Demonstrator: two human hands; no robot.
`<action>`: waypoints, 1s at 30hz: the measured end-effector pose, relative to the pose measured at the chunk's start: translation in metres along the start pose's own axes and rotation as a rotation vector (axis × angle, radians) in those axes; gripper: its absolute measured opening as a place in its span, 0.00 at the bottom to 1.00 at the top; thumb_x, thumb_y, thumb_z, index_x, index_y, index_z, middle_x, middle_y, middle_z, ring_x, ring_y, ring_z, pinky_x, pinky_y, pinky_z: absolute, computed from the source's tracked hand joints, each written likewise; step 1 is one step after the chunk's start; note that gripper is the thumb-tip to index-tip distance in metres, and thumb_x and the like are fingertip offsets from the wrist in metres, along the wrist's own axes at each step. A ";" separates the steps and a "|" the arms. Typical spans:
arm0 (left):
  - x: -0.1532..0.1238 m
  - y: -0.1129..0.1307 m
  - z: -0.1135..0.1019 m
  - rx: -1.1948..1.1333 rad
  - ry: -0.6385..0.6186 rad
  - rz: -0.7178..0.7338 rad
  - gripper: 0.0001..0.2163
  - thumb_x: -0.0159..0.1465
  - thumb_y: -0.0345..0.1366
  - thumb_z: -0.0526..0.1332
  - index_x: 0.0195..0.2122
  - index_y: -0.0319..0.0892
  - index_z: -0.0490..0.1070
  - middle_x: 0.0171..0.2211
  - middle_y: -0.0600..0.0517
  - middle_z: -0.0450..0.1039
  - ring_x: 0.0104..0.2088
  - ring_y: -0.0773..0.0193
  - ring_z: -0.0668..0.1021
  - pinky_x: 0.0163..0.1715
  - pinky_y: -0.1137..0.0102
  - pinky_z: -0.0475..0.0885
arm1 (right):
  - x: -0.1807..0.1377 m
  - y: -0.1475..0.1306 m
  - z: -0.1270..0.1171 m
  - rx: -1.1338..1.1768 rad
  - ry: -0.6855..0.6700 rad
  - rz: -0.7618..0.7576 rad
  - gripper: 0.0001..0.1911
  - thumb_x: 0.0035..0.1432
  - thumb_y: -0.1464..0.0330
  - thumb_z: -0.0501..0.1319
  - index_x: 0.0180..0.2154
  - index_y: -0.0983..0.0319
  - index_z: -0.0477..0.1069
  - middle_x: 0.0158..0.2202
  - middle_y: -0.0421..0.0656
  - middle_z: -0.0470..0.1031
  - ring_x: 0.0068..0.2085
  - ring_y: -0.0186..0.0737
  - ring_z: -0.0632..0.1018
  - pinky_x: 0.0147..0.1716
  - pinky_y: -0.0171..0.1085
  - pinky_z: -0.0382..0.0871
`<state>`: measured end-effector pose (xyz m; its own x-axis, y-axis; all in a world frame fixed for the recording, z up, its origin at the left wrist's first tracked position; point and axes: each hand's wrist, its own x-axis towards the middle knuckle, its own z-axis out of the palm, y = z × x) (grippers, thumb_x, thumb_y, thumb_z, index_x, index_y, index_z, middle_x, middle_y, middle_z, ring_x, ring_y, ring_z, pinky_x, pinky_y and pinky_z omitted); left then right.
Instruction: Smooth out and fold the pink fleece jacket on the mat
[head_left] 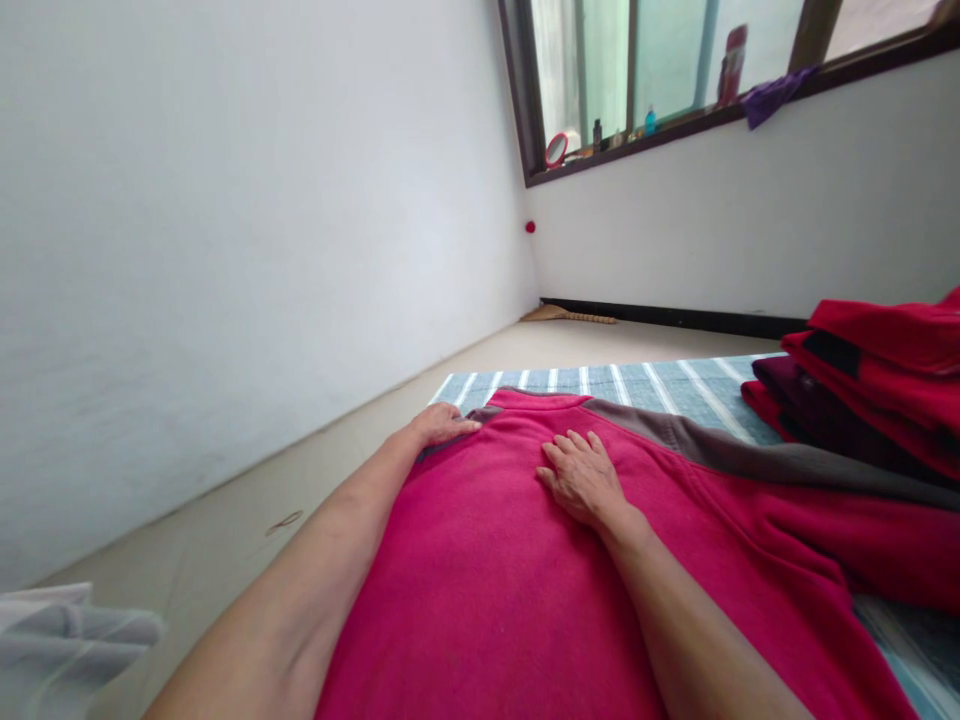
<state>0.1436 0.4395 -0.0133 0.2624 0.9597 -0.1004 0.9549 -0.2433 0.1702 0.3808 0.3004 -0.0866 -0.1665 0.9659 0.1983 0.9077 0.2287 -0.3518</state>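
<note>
Presently, the right hand (pixel 583 480) rests, fingers slightly spread, ungripping, on the pink garment (pixel 487 580); the left hand (pixel 441 425) contacts its shoulder (pixel 486 412), grip indeterminable. The garment lies spread over striped fabric (pixel 660 385), beside stacked clothes (pixel 892 350).

White walls (pixel 262 220) meet in a corner; the right one has a dark-framed window (pixel 671 60) bringing in daylight. Black skirting (pixel 675 317) runs along that wall's foot, beside a pale floor (pixel 600 343). The blue-and-white striped surface (pixel 637 380), largely covered, is probably a bed.
</note>
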 end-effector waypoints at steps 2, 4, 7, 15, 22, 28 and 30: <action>-0.005 -0.006 -0.005 -0.006 -0.043 -0.019 0.18 0.48 0.54 0.62 0.20 0.42 0.71 0.18 0.56 0.66 0.24 0.64 0.71 0.22 0.73 0.59 | 0.001 0.001 -0.001 0.017 -0.008 -0.008 0.21 0.64 0.56 0.52 0.55 0.58 0.68 0.59 0.48 0.68 0.61 0.50 0.63 0.62 0.53 0.42; -0.009 -0.009 -0.008 -0.014 -0.040 -0.031 0.15 0.48 0.51 0.62 0.23 0.42 0.73 0.19 0.57 0.67 0.25 0.64 0.71 0.22 0.73 0.60 | 0.001 0.002 -0.004 0.041 -0.024 -0.031 0.23 0.62 0.54 0.55 0.54 0.58 0.68 0.58 0.48 0.68 0.61 0.51 0.63 0.62 0.53 0.42; -0.013 -0.008 -0.010 -0.010 0.024 -0.031 0.13 0.50 0.45 0.60 0.29 0.42 0.74 0.21 0.57 0.68 0.27 0.63 0.72 0.25 0.72 0.61 | 0.000 0.004 -0.006 0.072 -0.033 -0.047 0.24 0.60 0.54 0.58 0.54 0.58 0.67 0.57 0.48 0.69 0.60 0.52 0.63 0.61 0.53 0.43; -0.027 -0.014 -0.020 -0.008 0.019 -0.003 0.19 0.52 0.52 0.57 0.33 0.42 0.75 0.27 0.54 0.73 0.32 0.60 0.74 0.29 0.72 0.64 | 0.000 0.004 -0.003 0.088 0.025 -0.038 0.17 0.60 0.58 0.59 0.48 0.57 0.70 0.51 0.46 0.73 0.54 0.47 0.69 0.59 0.50 0.45; -0.047 -0.039 -0.027 0.070 -0.091 -0.070 0.13 0.45 0.45 0.63 0.27 0.41 0.75 0.23 0.56 0.73 0.29 0.59 0.75 0.26 0.72 0.65 | 0.001 0.006 0.000 0.067 0.025 -0.034 0.14 0.62 0.60 0.57 0.47 0.57 0.70 0.50 0.46 0.74 0.53 0.46 0.70 0.58 0.49 0.45; -0.051 -0.044 -0.021 0.231 0.044 -0.090 0.10 0.52 0.42 0.61 0.30 0.43 0.74 0.28 0.51 0.75 0.37 0.56 0.77 0.34 0.69 0.67 | 0.000 0.006 0.002 0.057 0.029 -0.033 0.14 0.62 0.60 0.56 0.47 0.57 0.70 0.50 0.46 0.73 0.53 0.46 0.69 0.58 0.50 0.45; -0.056 -0.040 -0.020 0.275 0.081 -0.093 0.10 0.54 0.41 0.60 0.35 0.43 0.75 0.34 0.48 0.77 0.41 0.53 0.77 0.39 0.67 0.69 | 0.000 0.006 0.002 0.057 0.032 -0.036 0.14 0.62 0.60 0.56 0.47 0.58 0.70 0.51 0.46 0.73 0.53 0.46 0.69 0.58 0.50 0.45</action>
<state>0.0876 0.3981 0.0055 0.1707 0.9851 -0.0228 0.9790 -0.1722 -0.1087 0.3855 0.3020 -0.0910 -0.1851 0.9529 0.2403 0.8780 0.2702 -0.3952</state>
